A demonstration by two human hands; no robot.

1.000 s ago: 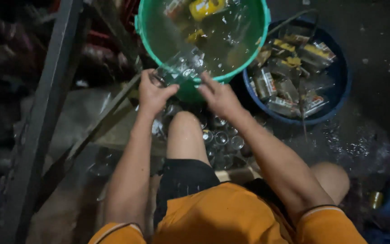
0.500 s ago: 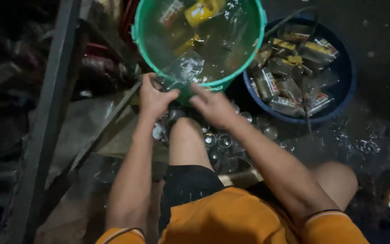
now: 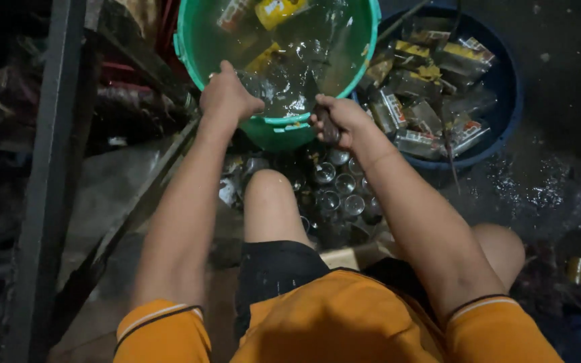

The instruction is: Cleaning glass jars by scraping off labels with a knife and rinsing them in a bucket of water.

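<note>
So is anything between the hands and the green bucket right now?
Nothing visible. The left hand rests on the near rim of the green bucket, next to a clear glass at the water's edge. The right hand is against the bucket's rim too, its grip closed on a small dark object that I cannot identify.

Left hand [image 3: 226, 99] now sits higher on the near rim of the green bucket [image 3: 189, 47] than a second ago, knuckles over the edge, a clear glass at its fingers lifted to the water line. Right hand [image 3: 341, 121] has drawn apart from the left; earlier the two were close together at the bucket's front. It now grips something dark just below the rim. Water in the bucket is more disturbed, splashing near the middle.
</note>
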